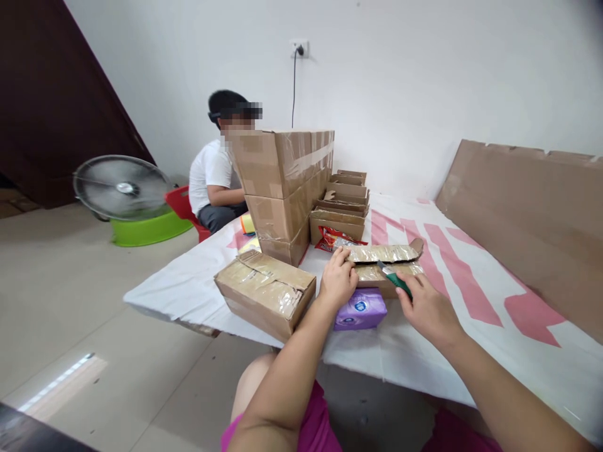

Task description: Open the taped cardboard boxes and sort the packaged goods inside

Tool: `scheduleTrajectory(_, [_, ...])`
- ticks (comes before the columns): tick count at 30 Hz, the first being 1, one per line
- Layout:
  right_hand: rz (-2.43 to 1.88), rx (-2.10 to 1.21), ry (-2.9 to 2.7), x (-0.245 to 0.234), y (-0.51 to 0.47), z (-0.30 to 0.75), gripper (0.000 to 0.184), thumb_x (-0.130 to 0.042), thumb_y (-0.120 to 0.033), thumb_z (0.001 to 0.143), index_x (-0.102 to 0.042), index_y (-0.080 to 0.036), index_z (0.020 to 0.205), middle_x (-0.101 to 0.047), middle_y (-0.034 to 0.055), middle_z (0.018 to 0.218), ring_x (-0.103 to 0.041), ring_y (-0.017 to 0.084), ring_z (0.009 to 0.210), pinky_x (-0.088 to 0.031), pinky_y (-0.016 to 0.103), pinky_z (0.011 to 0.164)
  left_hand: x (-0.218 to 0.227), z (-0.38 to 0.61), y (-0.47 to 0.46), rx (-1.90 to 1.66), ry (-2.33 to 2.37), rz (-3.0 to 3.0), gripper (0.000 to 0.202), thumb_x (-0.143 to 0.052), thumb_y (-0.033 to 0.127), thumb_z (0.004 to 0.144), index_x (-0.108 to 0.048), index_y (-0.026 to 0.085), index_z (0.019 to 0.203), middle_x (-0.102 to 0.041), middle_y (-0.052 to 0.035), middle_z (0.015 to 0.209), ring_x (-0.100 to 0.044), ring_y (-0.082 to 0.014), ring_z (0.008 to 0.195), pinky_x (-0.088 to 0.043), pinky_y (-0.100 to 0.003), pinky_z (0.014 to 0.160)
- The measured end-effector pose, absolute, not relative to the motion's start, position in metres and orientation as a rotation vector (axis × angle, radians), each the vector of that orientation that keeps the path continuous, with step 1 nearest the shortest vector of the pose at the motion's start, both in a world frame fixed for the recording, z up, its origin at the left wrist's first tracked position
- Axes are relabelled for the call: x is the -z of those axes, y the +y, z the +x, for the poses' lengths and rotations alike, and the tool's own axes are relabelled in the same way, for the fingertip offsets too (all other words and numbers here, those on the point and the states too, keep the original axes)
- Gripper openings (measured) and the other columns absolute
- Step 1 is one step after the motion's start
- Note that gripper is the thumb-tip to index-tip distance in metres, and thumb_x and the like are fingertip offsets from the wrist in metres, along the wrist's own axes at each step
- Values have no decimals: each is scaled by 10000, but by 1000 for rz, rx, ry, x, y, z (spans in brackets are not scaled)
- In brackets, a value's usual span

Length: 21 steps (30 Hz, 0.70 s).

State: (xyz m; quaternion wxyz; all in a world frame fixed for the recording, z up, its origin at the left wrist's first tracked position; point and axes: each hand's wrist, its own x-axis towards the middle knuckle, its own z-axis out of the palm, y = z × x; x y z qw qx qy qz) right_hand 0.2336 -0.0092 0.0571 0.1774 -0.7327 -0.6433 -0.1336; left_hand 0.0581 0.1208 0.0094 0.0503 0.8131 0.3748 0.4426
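Cardboard crowds the table [471, 351], which wears a white cloth with pink marks. At its near edge the person's left hand [338, 277] lies on the left end of a small taped box [377, 274]. The knuckles are up and the fingers are bent over the box's raised flap [384, 253]. From here I cannot tell whether that hand pinches the flap or only presses on it.

The right hand [426, 307] is closed round the handle of a green knife [394, 280]. The knife reaches forward out of the fist, so its tip lies on the box top just under the flap, a little to the right of the left hand's fingers. The box itself lies between the two hands and slightly beyond them.

A purple packet [360, 309] lies against the box's near side, below the left hand. A red snack packet [335, 238] sits just behind the box. To the left is a sealed carton [266, 290], tilted over the table's edge. Behind it rises a stack of taped cartons [282, 185], with a row of open boxes [343, 201] beside the stack. A large cardboard sheet [527, 220] leans along the right. Beyond the stack a co-worker in a white shirt [211, 172] sits on a red chair [181, 204]. A fan [122, 187] stands over a green basin [148, 229] on the floor.
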Motion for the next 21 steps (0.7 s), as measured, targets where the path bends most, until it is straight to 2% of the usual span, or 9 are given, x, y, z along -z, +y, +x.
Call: scheduleTrajectory(21, [-2055,387,-1812,-57,-5,233,359,-442,-303,946,-580,-221,1268,-642,69,1107,-640,189,831,-477,303,623,-11,59,121,-1349,1137,2463,202,-539,120,824,-699,159,941,-589,-130,1327,-446,-308,1364,-415,-492,1131])
